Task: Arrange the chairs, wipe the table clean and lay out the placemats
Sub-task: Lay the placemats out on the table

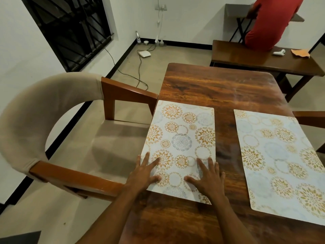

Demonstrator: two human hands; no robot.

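Two white placemats with gold and blue floral circles lie on the dark wooden table (pixel 219 87). The left placemat (pixel 182 134) sits along the table's left edge. My left hand (pixel 143 175) and my right hand (pixel 208 178) both rest flat on its near end, fingers spread, holding nothing. The right placemat (pixel 281 159) lies apart from it, near the table's right side. A beige padded armchair (pixel 44 120) with wooden arms stands at the table's left side, its arms touching the table edge.
A second wooden table (pixel 255 59) stands behind, with a white spray nozzle (pixel 279 52) and an orange cloth (pixel 299 53) on it. A person in a red shirt (pixel 270 22) sits on it. Another chair's arm (pixel 309 118) shows at the right. Cables and a white device (pixel 144 54) lie on the floor.
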